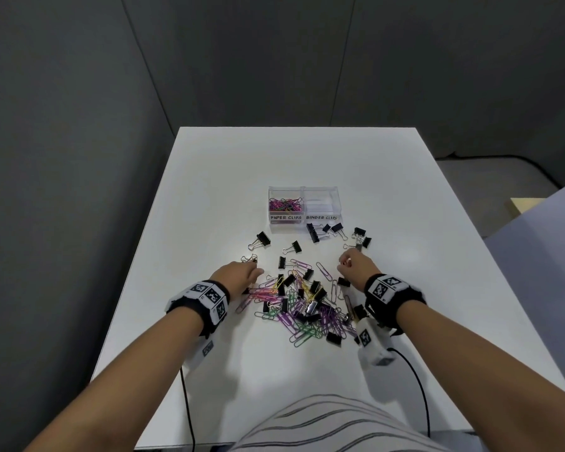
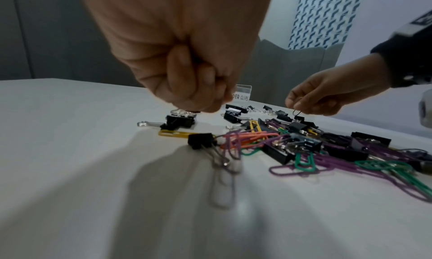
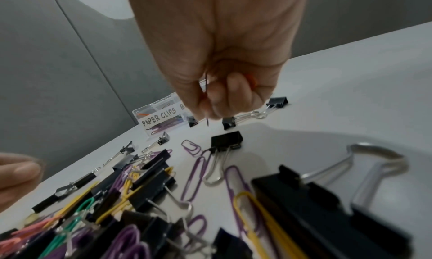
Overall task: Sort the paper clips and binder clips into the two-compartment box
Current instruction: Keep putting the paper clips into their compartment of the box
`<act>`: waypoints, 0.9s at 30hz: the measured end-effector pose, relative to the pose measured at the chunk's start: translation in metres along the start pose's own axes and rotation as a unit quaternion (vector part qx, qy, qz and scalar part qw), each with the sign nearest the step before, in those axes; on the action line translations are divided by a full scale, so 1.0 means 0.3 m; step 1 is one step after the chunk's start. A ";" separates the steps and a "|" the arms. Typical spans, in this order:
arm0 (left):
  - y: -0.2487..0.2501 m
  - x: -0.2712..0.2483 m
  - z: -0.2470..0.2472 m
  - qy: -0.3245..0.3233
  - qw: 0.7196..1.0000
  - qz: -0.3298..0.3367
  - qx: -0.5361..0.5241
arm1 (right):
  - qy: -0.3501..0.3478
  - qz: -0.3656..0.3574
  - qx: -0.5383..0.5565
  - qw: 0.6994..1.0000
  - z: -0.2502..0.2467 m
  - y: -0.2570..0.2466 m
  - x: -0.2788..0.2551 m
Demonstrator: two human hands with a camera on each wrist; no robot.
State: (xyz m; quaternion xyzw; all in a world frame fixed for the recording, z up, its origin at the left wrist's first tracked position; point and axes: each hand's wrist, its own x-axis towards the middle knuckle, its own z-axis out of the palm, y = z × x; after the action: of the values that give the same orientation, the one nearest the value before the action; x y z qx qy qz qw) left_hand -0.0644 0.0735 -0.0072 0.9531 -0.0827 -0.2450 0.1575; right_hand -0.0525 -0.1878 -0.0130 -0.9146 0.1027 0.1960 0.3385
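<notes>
A clear two-compartment box (image 1: 287, 218) stands mid-table, labelled PAPER CLIPS and BINDER CLIPS. Coloured paper clips (image 1: 285, 204) fill its left compartment; the right one looks bare. Between my hands lies a mixed pile (image 1: 304, 305) of coloured paper clips and black binder clips. My left hand (image 1: 242, 272) is at the pile's left edge, its curled fingertips (image 2: 210, 104) pinched on the wire handles of a black binder clip (image 2: 180, 121) that stands on the table. At the pile's right edge my right hand (image 1: 353, 262) pinches a dark paper clip (image 3: 207, 115), and an orange one (image 3: 250, 79) shows inside its fist.
Loose black binder clips lie in front of the box (image 1: 323, 231), to its right (image 1: 361, 238) and to its left (image 1: 262, 239). The white table (image 1: 405, 190) ends close behind the box; grey walls surround it. Thin cables (image 1: 418, 386) trail from my wrists across the near table edge.
</notes>
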 end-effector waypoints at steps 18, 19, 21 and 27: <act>0.062 0.008 0.024 -0.036 0.993 0.035 0.107 | -0.046 -0.005 -0.190 0.981 0.078 -0.085 0.054; 0.066 0.014 0.023 -0.036 0.992 0.041 0.110 | -0.058 -0.010 -0.207 0.977 0.079 -0.088 0.063; 0.065 0.029 0.019 -0.028 0.992 0.051 0.108 | -0.081 -0.019 -0.227 0.970 0.075 -0.088 0.076; 0.044 0.054 -0.034 -0.019 0.995 0.060 0.073 | -0.092 -0.093 -0.235 0.963 0.030 -0.083 0.077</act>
State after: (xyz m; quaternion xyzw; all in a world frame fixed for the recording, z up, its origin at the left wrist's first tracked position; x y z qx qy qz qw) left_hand -0.0464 0.0598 -0.0015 0.9505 -0.1607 -0.2462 0.1004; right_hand -0.0262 -0.1644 -0.0149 -0.9518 -0.0637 0.2656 0.1393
